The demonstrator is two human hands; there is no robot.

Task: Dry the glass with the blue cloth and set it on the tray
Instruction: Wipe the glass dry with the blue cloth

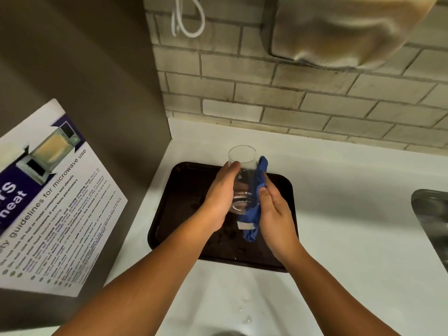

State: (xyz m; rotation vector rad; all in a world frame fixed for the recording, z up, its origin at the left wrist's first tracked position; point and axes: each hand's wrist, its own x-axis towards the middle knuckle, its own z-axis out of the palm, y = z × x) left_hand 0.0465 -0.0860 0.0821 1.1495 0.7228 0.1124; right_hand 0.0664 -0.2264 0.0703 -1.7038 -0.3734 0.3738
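Note:
A clear drinking glass [243,158] is held upright above the dark tray [180,204]. My left hand [219,195] wraps its left side, thumb near the rim. My right hand [274,212] presses the blue cloth [257,190] against the glass's right side. The cloth runs from near the rim down past the base, and its end with a white label hangs below my right palm. The glass's lower part is partly hidden by my fingers and the cloth.
The tray lies on a white counter [351,190] against a tiled wall [291,98]. A steel sink edge [431,214] is at the right. A grey panel with a microwave poster [48,202] stands at the left. Water drops [244,309] lie on the near counter.

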